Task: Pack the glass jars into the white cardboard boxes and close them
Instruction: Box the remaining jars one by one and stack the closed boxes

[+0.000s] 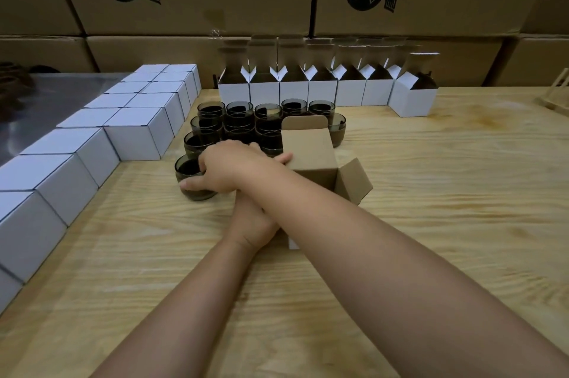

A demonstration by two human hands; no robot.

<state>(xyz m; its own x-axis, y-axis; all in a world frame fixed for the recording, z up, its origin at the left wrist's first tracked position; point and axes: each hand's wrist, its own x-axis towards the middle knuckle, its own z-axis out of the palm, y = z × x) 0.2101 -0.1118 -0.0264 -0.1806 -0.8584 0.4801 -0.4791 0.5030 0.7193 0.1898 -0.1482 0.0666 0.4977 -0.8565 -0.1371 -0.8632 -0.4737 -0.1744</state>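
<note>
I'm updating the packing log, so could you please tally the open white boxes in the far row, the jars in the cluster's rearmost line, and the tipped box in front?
Open white boxes, far row: 7
Glass jars, rearmost line: 5
Tipped open box: 1
Total: 13

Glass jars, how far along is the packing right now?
Done: closed white boxes line the left side. In hand: the right hand grips the nearest jar; the left hand holds an open box. Left: the loose jars behind it, and the back row of open boxes needs closing.
</note>
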